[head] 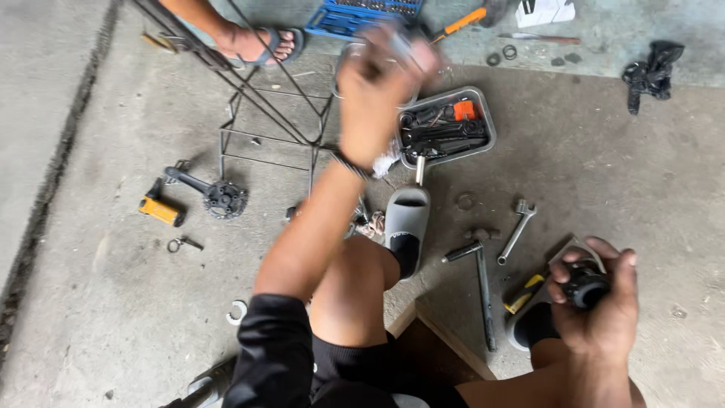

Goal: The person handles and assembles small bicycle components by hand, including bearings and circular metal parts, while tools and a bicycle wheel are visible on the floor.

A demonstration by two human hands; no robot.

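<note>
Our right hand (596,302) curls around a small black cylindrical part (585,289), held low beside the right knee. Our left hand (377,91), raised and blurred, grips something we cannot make out, just above a grey metal tray (483,106) on the concrete floor (98,264). The tray holds black tools and one orange piece (464,110). Beyond it lies a blue socket case (340,19); a spanner (517,229) rests near our grey slipper (408,219).

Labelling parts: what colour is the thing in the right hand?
Black: a short cylindrical part gripped in the right hand. Head view shows it.
</note>
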